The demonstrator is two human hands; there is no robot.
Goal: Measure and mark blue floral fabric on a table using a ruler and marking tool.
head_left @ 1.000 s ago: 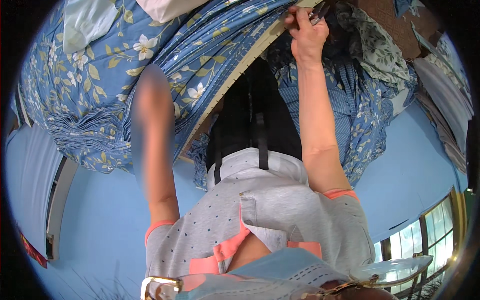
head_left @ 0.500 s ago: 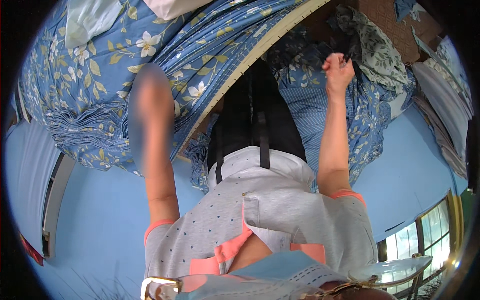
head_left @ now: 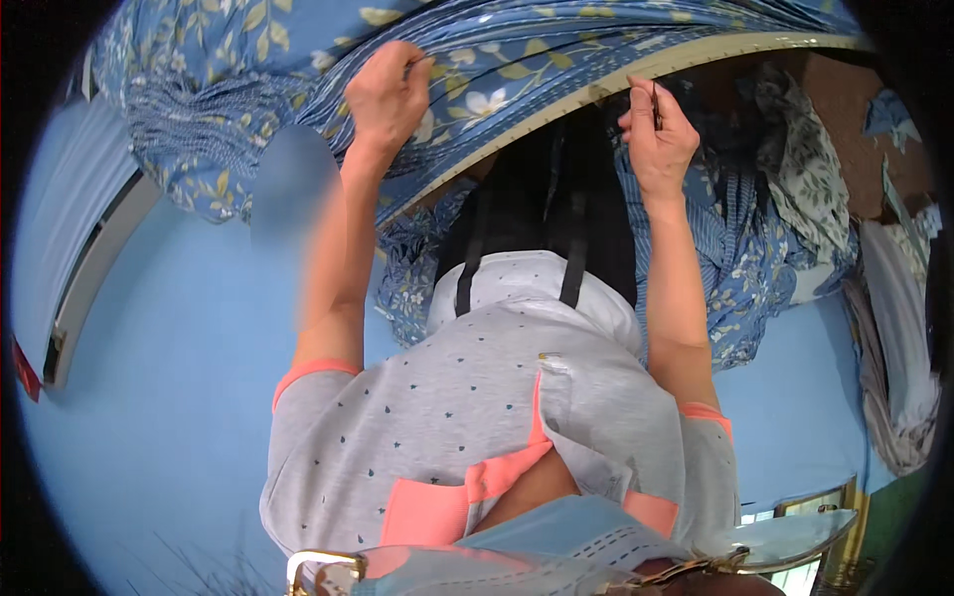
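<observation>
Blue floral fabric (head_left: 487, 65), patterned with white flowers and green leaves, lies in folds and gathers across the worktable. Over its bunched part is my left hand (head_left: 390, 99), fingers curled and thumb pressed to the forefinger. What that pinch holds, if anything, I cannot make out. My right hand (head_left: 663, 144) is raised just on the near side of the table's pale edge (head_left: 571, 97), which carries tick marks. Its fingers close round a thin dark tool (head_left: 656, 107); only a small part shows, too little to tell its kind.
Below the table, at right, hangs a heap of blue floral and striped cloth (head_left: 730, 268). Grey-green leaf-print cloth (head_left: 805, 149) lies beyond it. Pale cloth (head_left: 894, 328) hangs at the far right. Light blue floor (head_left: 189, 368) shows at left.
The view has shifted, and the table edge now runs flatter across the top. My left hand has moved right along the fabric, closer to my right hand. The dark tool shows more clearly.
</observation>
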